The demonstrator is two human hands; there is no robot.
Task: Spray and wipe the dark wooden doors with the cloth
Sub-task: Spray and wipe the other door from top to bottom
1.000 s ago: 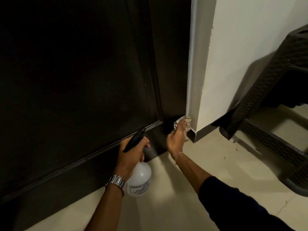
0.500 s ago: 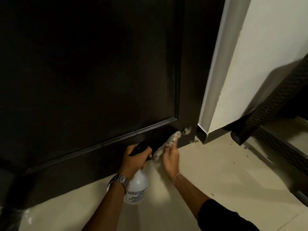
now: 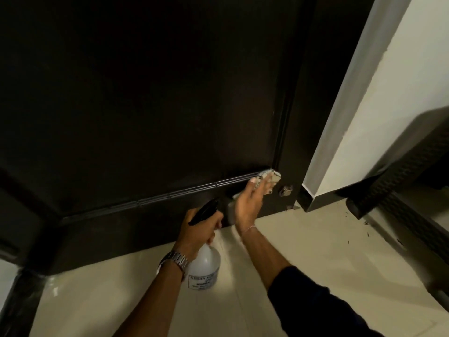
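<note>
The dark wooden door [image 3: 150,98] fills most of the view, with a raised moulding low down. My right hand [image 3: 249,205] presses a pale patterned cloth [image 3: 273,177] flat against the door's lower right corner, at the end of the moulding; its fingers look straight. My left hand [image 3: 201,231] grips the black trigger head of a translucent white spray bottle [image 3: 205,267], held just left of the right hand, close to the door's bottom rail. A metal watch sits on the left wrist.
A small metal door stopper [image 3: 285,190] sticks out near the door's bottom right edge. A white wall corner [image 3: 379,98] with dark skirting stands to the right. Dark woven furniture [image 3: 413,190] sits at far right on the cream tiled floor [image 3: 303,251].
My right hand with the cloth has slid from the door's bottom edge by the wall corner up to the moulding corner. The view has shifted left and closer. The left hand keeps holding the bottle.
</note>
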